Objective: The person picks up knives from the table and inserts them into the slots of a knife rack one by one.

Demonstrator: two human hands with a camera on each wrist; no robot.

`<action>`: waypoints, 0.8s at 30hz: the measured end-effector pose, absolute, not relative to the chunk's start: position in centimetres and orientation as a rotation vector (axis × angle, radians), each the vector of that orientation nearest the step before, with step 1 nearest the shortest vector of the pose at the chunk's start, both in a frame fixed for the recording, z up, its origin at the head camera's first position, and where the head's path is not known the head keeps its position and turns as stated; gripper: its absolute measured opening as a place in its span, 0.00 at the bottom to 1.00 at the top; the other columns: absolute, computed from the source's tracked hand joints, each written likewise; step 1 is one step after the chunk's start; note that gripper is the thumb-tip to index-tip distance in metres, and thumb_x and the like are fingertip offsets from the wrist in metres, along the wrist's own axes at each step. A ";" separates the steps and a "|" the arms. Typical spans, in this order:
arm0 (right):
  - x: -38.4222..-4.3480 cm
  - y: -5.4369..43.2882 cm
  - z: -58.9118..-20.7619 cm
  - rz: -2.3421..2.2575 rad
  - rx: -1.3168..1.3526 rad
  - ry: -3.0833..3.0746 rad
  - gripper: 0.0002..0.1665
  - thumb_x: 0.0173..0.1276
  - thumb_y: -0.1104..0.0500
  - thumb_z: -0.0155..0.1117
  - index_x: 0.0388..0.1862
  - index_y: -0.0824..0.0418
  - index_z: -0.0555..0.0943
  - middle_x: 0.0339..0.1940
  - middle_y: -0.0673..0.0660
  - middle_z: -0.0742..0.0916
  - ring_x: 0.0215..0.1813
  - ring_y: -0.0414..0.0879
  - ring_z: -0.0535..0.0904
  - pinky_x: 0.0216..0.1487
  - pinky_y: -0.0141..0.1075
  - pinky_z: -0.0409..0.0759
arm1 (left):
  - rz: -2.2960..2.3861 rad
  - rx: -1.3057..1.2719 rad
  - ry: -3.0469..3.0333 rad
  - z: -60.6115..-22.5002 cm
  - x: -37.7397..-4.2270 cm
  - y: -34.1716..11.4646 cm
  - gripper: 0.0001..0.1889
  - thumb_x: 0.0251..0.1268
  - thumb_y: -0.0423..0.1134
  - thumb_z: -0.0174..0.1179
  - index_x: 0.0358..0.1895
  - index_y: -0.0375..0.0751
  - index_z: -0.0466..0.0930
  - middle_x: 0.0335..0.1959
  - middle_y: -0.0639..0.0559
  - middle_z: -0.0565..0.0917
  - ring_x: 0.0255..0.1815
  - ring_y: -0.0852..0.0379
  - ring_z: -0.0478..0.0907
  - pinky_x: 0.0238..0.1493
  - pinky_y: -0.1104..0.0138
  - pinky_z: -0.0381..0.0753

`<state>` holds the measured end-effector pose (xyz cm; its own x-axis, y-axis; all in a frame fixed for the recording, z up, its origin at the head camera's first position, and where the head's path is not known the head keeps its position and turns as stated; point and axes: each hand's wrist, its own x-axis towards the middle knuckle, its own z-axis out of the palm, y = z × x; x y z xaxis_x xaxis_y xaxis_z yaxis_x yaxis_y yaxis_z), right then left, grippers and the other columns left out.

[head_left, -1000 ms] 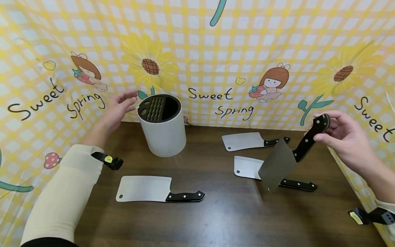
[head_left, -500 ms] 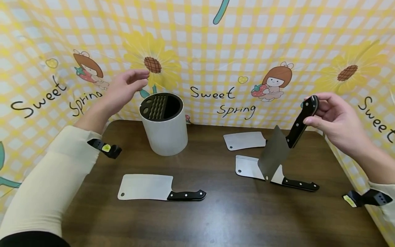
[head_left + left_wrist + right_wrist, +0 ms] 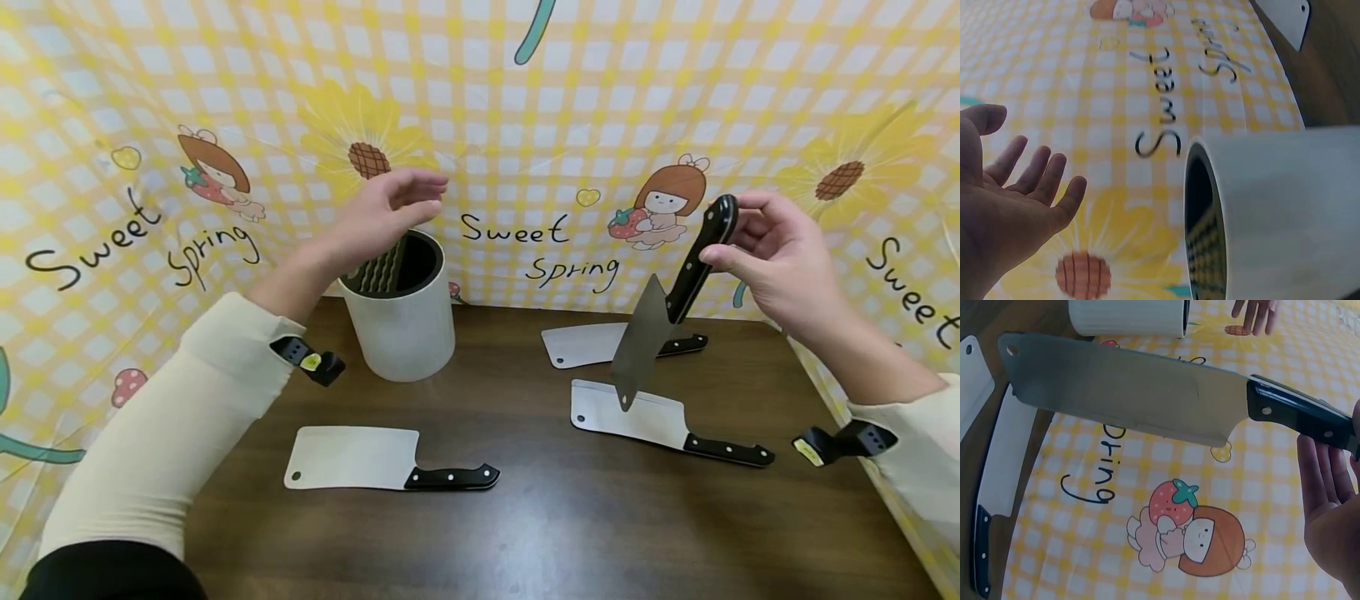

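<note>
My right hand [image 3: 783,262] pinches the black riveted handle of a cleaver [image 3: 1129,387] between thumb and fingers. In the head view this cleaver hangs blade-down and tilted, overlapping two cleavers on the table. My left hand [image 3: 386,212] is empty, its fingers loosely bent, above the white round knife holder [image 3: 401,333]. The left wrist view has the left hand [image 3: 1019,200] off to one side of the holder's mouth. A black insert with wavy slots fills part of that mouth, beside a dark open section; the hand hides some of it in the head view.
One cleaver [image 3: 352,458] lies flat at the front left of the brown table [image 3: 570,533]. Two more, a rear cleaver [image 3: 581,343] and a nearer cleaver [image 3: 648,417], lie at the right. A yellow checked cloth [image 3: 510,117] stands behind and along both sides.
My right hand has lifted the cleaver and carried it leftward, its blade turning more edge-on. My left hand has moved right, from beside the knife holder to above it.
</note>
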<state>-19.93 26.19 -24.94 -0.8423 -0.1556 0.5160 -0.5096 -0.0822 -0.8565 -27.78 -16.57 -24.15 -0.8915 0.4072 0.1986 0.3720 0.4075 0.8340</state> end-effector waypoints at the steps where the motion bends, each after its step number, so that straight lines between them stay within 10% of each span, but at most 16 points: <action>1: -20.1 26.0 -24.9 2.016 0.729 -1.929 0.22 0.61 0.84 0.64 0.52 0.68 0.81 0.34 0.57 0.86 0.34 0.44 0.84 0.38 0.29 0.86 | 1.527 0.752 2.598 -24.2 -27.7 -16.2 0.25 0.79 0.40 0.56 0.73 0.36 0.68 0.72 0.42 0.72 0.72 0.51 0.69 0.72 0.55 0.69; 24: -22.8 20.6 -24.6 1.884 0.804 -1.991 0.18 0.63 0.77 0.69 0.49 0.63 0.81 0.35 0.57 0.86 0.35 0.44 0.86 0.36 0.31 0.86 | 1.615 1.060 2.341 -23.2 -26.0 -6.9 0.27 0.74 0.36 0.61 0.72 0.37 0.68 0.67 0.46 0.76 0.66 0.56 0.75 0.65 0.65 0.77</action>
